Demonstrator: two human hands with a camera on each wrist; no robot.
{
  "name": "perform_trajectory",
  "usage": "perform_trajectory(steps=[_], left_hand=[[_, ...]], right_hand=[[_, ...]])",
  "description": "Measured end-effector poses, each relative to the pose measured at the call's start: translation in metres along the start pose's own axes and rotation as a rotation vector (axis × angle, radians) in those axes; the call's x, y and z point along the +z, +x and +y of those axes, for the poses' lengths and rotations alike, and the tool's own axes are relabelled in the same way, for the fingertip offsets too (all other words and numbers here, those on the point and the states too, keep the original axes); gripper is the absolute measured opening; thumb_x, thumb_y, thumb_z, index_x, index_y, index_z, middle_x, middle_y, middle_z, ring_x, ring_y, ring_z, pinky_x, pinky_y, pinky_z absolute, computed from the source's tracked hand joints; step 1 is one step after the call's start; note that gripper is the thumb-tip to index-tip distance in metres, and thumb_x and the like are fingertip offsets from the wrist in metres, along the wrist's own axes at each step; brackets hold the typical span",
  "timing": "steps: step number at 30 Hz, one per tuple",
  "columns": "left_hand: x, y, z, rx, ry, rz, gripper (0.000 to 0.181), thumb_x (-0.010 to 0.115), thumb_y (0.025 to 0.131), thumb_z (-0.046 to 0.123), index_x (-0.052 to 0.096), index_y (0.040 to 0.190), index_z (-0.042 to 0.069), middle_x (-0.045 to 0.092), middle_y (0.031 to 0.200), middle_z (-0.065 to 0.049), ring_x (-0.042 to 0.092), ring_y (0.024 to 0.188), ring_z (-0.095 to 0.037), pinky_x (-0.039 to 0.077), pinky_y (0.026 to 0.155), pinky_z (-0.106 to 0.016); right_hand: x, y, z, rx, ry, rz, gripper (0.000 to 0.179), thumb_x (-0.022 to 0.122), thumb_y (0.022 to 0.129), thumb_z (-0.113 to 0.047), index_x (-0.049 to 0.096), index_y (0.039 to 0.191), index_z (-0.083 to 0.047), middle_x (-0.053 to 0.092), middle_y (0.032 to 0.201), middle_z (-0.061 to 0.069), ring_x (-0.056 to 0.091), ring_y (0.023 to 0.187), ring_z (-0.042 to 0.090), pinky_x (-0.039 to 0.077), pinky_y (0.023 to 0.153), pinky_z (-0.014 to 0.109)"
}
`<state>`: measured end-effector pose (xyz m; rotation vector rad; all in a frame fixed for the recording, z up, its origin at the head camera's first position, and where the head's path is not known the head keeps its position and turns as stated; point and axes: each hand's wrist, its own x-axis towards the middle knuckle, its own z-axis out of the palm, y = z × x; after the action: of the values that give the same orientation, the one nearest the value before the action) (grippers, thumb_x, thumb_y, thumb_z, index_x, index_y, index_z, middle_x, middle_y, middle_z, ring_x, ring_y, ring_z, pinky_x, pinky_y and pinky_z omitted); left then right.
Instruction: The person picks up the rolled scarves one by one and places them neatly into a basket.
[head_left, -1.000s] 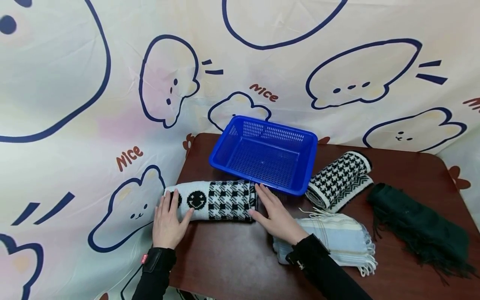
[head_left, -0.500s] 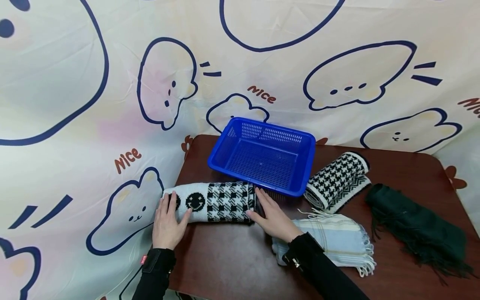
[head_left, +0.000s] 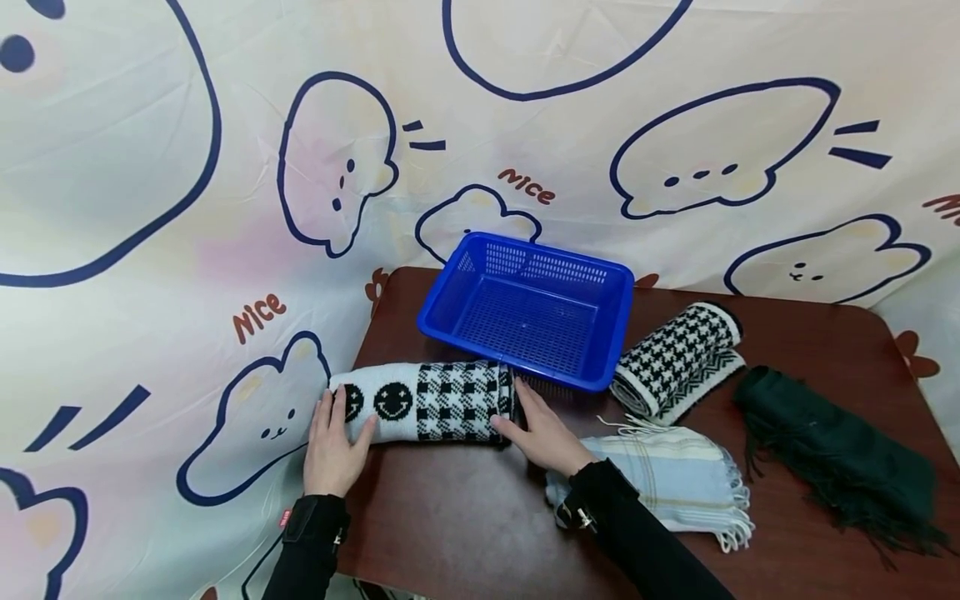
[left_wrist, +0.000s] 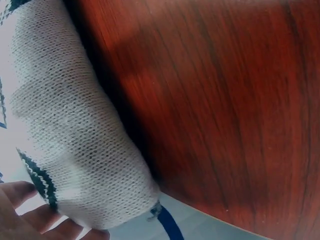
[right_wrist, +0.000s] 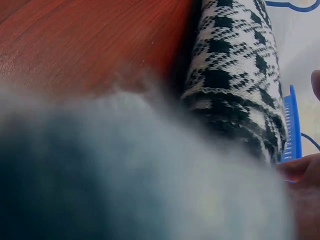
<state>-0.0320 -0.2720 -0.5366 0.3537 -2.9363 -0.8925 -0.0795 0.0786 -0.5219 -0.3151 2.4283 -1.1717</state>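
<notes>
Knitted roll [head_left: 438, 403] (black-and-white) crosswise between left hand [head_left: 333, 448] and right hand [head_left: 550, 435].

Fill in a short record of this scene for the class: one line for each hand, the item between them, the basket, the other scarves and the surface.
left hand: at the white end, fingers extended
right hand: at the checked end
between them: smiley scarf, black and white
basket: blue, beyond that scarf
houndstooth scarf: rolled, right of basket
blue scarf: fringed, partly behind right sleeve
green scarf: fringed, farthest right
surface: brown table
</notes>
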Motion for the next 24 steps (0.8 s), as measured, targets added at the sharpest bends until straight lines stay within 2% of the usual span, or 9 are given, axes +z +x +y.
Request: perform_trajectory(steps=[12,20,24], left_hand=[[-0.001,0.004,-0.009,-0.108,-0.075,-0.078,0.083,0.057,0.11,0.047,0.014,0.173,0.014,0.009,0.178,-0.022,0.013,0.161,-0.048,0.022,0.125,-0.068],[-0.005,0.002,-0.007,-0.168,-0.164,-0.109,0.085,0.053,0.11,0.053,0.011,0.174,0.015,0.011,0.176,-0.026,0.014,0.161,-0.049,0.019,0.127,-0.066],[0.001,0.005,-0.017,-0.183,-0.238,-0.095,0.091,0.054,0.107,0.061,0.013,0.174,0.014,0.016,0.174,-0.029,0.017,0.159,-0.051,0.019,0.125,-0.069]], right_hand=[[0.0,0.012,0.002,0.031,0.012,-0.01,0.093,0.056,0.109,-0.052,0.011,0.169,0.004,0.016,0.175,0.027,0.02,0.161,0.045,0.022,0.129,0.059],[-0.001,0.021,0.002,0.11,0.003,-0.041,0.094,0.052,0.109,-0.054,0.014,0.167,0.009,0.023,0.171,0.032,0.03,0.156,0.048,0.029,0.126,0.058],[-0.003,0.025,0.002,0.148,0.032,-0.072,0.097,0.051,0.108,-0.059,0.013,0.168,0.007,0.023,0.171,0.031,0.031,0.156,0.048,0.029,0.126,0.059]])
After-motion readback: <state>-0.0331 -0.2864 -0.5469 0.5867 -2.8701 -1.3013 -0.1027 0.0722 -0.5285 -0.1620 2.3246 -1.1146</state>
